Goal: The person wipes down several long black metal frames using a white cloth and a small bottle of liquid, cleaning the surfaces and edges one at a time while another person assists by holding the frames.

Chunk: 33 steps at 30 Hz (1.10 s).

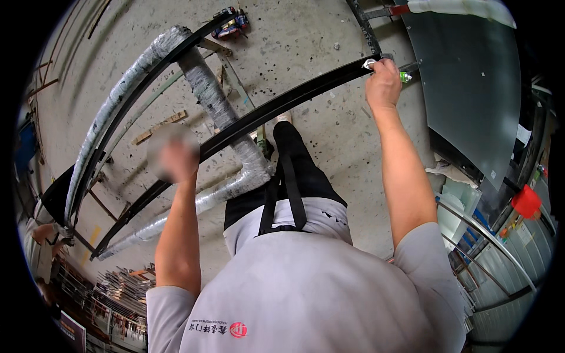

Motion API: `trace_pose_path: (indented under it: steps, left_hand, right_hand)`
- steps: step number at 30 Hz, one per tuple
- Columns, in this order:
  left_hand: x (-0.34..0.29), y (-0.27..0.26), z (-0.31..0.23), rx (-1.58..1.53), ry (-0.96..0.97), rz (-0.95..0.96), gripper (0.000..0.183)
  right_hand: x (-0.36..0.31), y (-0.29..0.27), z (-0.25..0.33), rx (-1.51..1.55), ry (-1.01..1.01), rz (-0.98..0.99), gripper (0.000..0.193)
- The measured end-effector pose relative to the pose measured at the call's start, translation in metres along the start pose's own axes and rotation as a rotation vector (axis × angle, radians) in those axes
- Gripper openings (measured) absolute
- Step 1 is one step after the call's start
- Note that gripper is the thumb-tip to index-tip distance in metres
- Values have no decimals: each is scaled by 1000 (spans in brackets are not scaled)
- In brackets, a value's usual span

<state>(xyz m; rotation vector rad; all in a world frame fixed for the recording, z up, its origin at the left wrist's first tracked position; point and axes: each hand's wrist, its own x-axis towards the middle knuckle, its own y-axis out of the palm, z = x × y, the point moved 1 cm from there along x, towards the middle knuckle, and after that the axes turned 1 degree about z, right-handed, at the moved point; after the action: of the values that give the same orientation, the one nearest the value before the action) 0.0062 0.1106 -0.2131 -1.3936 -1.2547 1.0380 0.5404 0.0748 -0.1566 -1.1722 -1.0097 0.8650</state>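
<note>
A long black profile bar (306, 91) runs slantwise in front of me, from upper right down to the left. My right hand (384, 85) is closed at its far right end. A small white piece (369, 63) shows on one side of that fist and a bright green end (405, 77) on the other; whether they are one object is hidden by the fingers. My left hand (176, 156) lies at the bar further left, blurred, so its fingers cannot be read. Beneath the bar are padded supports (206, 88) wrapped in clear film.
A dark glossy panel (471, 88) stands at right. Power drills (231, 23) lie on the concrete floor at the top, and a wood strip (159, 127) left of centre. Another person's arm (44, 232) shows at far left, near stacked bars (120, 294). A red container (526, 202) is at right.
</note>
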Motion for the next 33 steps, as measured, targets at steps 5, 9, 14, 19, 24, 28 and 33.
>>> trace_pose_path:
  steps: [5, 9, 14, 19, 24, 28, 33]
  left_hand:
    - [3, -3, -2, 6, -30, -4, 26]
    - [3, -3, -8, -35, 6, -21, 25]
    - [1, -4, -4, -40, -43, -16, 26]
    - [4, -11, -7, -48, 11, -25, 26]
    - [2, -1, 0, 31, 115, -72, 23]
    - [0, -8, -8, -80, 189, -183, 23]
    - [-2, -13, -6, -137, 145, -175, 24]
  right_hand:
    - [4, 8, 0, 24, 46, -114, 18]
    - [-5, 11, 16, -95, 205, -92, 18]
    - [-96, 11, 198, 504, -136, 33, 6]
    - [-84, 18, 152, 267, -18, -100, 8]
    - [-47, 3, 98, 286, 434, -89, 14]
    - [-146, 21, 249, 668, 73, 311, 17]
    - [-101, -1, 218, 603, 27, -203, 16]
